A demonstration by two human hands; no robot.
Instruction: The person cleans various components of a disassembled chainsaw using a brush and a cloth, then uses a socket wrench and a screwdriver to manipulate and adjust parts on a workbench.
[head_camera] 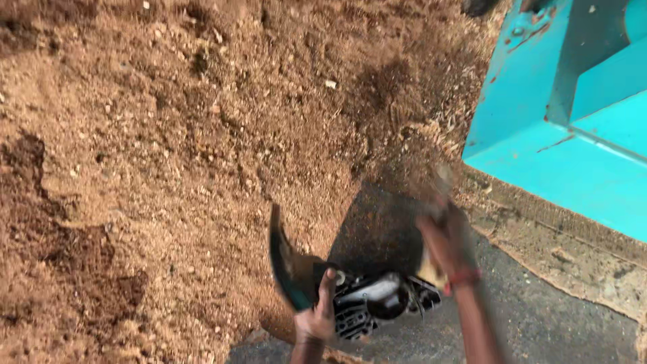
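Note:
A dark basin (pixel 377 229) with a teal outer side is tipped toward a big heap of sawdust (pixel 168 148). My left hand (pixel 315 318) grips its near left rim, fingers curled over the edge. My right hand (pixel 445 232), motion-blurred and with a red band at the wrist, is on the basin's right rim. Sawdust hangs blurred in the air just above that hand. A black and white object (pixel 377 303) lies low between my hands; I cannot tell what it is.
A teal-painted metal machine body (pixel 573 135) fills the upper right. Dark grey floor (pixel 539 323) shows at the bottom right, with a crust of sawdust along the machine's base. The sawdust heap covers the whole left and top.

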